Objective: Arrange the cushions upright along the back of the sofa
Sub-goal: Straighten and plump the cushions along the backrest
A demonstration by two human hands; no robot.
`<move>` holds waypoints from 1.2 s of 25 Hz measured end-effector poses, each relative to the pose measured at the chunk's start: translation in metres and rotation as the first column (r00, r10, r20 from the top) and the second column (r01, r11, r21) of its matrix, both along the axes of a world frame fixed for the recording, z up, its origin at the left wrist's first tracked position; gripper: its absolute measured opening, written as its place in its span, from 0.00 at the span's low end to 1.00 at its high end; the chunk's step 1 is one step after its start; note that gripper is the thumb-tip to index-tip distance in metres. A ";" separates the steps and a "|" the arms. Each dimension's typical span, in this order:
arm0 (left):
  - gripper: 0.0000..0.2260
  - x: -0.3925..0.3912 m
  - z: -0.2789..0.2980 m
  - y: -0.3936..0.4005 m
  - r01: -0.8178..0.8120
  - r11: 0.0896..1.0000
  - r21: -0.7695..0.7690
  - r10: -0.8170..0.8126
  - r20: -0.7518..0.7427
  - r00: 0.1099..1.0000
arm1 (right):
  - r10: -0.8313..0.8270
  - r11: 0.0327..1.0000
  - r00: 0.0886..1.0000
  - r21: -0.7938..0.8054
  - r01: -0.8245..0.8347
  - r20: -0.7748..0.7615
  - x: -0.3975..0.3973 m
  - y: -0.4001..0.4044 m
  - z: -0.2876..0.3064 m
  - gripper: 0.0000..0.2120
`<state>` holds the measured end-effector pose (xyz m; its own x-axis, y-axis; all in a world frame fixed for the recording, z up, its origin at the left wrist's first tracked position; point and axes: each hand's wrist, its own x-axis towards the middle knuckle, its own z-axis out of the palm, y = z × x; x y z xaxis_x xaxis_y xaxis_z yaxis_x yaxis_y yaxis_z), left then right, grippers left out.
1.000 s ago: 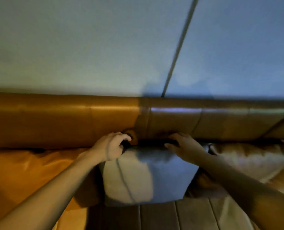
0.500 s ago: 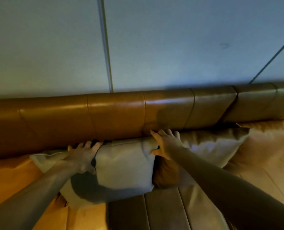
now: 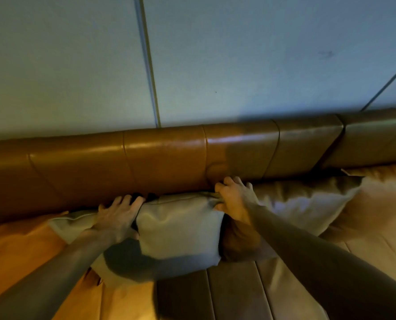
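Nearest the camera, the sofa seat [image 3: 234, 289] runs in brown panels, with an orange cloth [image 3: 19, 250] spread over its left part. Both bare forearms reach forward across it to a pale cushion [image 3: 181, 229] that stands on the seat, its top edge touching the sofa back [image 3: 164, 162]. The left hand [image 3: 117, 219] lies on the cushion's upper left part, fingers spread and pressed into the fabric, the thumb tucked against its face. The right hand [image 3: 235, 199] is closed around the upper right corner, pinching a fold of the cover between thumb and fingers. This cushion looks close to upright but is being squared and seated, so its placement seems not yet finished. Just beside it on the right, a second cushion [image 3: 308, 204] leans against the back, tilted and slumped to one side; it likely needs straightening. A tan cushion [image 3: 382, 197] lies further right, only partly in view. Behind the sofa back rises a pale wall [image 3: 238, 61].
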<state>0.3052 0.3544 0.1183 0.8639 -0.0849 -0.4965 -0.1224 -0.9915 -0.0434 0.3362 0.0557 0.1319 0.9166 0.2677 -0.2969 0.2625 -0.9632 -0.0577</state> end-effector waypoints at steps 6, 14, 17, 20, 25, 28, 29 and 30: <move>0.47 0.023 0.021 -0.051 -0.097 0.984 -0.151 0.065 -0.203 0.977 | -0.121 0.973 0.993 0.198 0.115 0.015 -0.008 -0.047 -0.008 0.34; 0.33 0.033 0.019 -0.246 0.288 0.901 -0.325 -0.234 0.194 0.953 | -0.355 0.933 0.935 0.065 0.353 0.024 -0.026 -0.236 -0.012 0.34; 0.44 0.043 0.011 -0.293 0.385 0.913 -0.135 -0.354 0.207 0.912 | -0.410 0.912 0.910 0.035 0.409 0.058 -0.030 -0.310 -0.010 0.35; 0.46 0.047 0.003 -0.328 0.375 0.925 -0.065 -0.364 0.136 0.921 | -0.459 0.888 0.886 0.070 0.455 0.059 -0.026 -0.360 -0.013 0.36; 0.48 0.055 -0.011 -0.351 0.272 0.962 -0.023 -0.272 0.011 0.962 | -0.405 0.909 0.914 0.103 0.403 0.001 -0.016 -0.381 -0.034 0.36; 0.43 0.057 -0.010 -0.351 0.291 0.957 -0.020 -0.291 0.008 0.957 | -0.351 0.935 0.930 0.085 0.343 0.112 -0.011 -0.376 -0.043 0.35; 0.41 0.057 -0.011 -0.351 0.299 0.954 -0.020 -0.299 0.006 0.954 | -0.339 0.940 0.931 0.090 0.329 0.134 -0.012 -0.374 -0.045 0.34; 0.40 0.058 -0.012 -0.351 0.311 0.950 -0.020 -0.311 0.001 0.951 | -0.336 0.941 0.932 0.102 0.324 0.138 -0.012 -0.374 -0.046 0.34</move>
<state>0.3629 0.0038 0.1062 0.7921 -0.3587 -0.4939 -0.4245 -0.9051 -0.0234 0.3238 -0.3181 0.0854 0.9894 -0.0411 -0.1389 -0.0579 -0.9912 -0.1189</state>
